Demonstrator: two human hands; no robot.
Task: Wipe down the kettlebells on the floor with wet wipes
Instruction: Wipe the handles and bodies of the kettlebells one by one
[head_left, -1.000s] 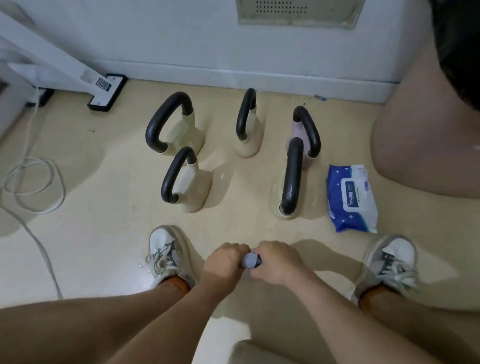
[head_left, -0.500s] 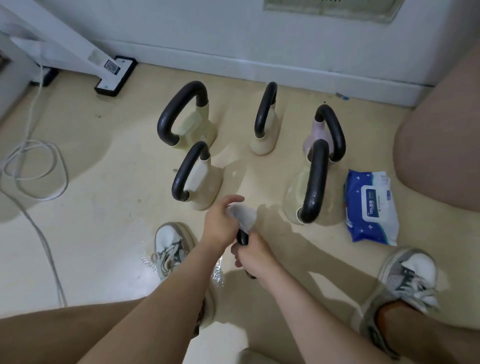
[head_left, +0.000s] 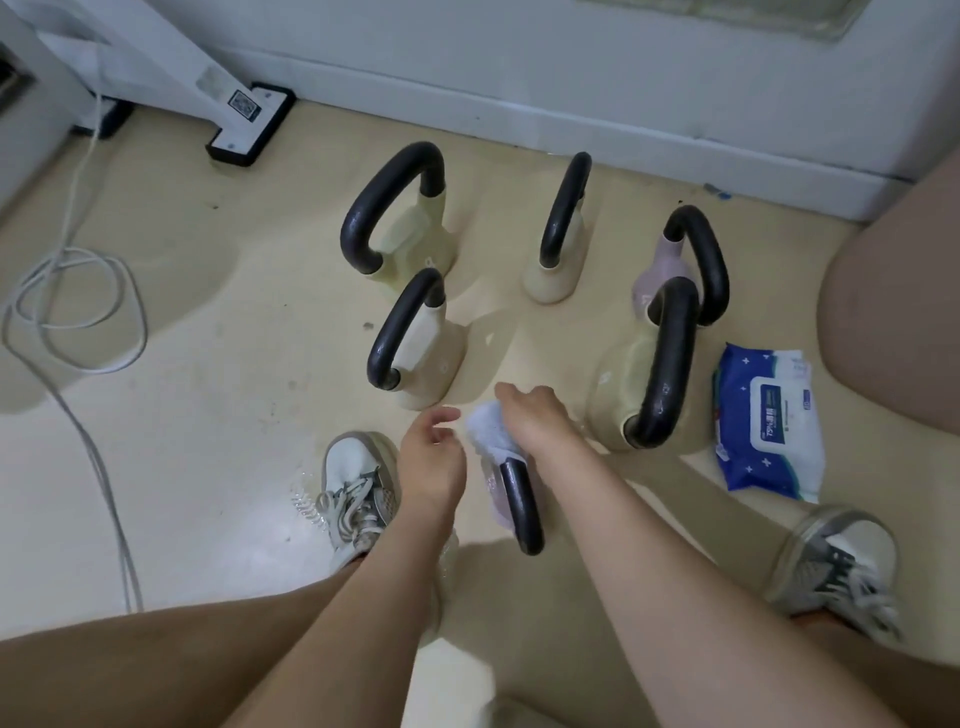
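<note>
The right hand (head_left: 535, 418) is laid palm-down over a white wet wipe (head_left: 485, 428). The wipe is bunched under the curled fingers and pressed onto the top of the nearest kettlebell (head_left: 519, 501), which has a pinkish body and a black handle. That kettlebell is stood on the floor (head_left: 208, 441) between the left shoe (head_left: 353, 483) and the right shoe (head_left: 841, 561), closer to the left one.

The left hand (head_left: 431, 460) is held just beside the wipe, fingers loosely curled, nothing gripped. Contact with the wipe cannot be told.

Five more are stood upright nearer the wall:
- back-left cream kettlebell (head_left: 410, 234)
- back-middle cream kettlebell (head_left: 550, 280)
- pink kettlebell (head_left: 662, 270), back right
- front-left cream kettlebell (head_left: 436, 364)
- yellowish kettlebell (head_left: 618, 384), front right, just in front of the pink one

A blue wipes pack (head_left: 769, 415) is laid flat just right of the yellowish kettlebell. A white cable (head_left: 78, 312) is coiled at far left.
</note>
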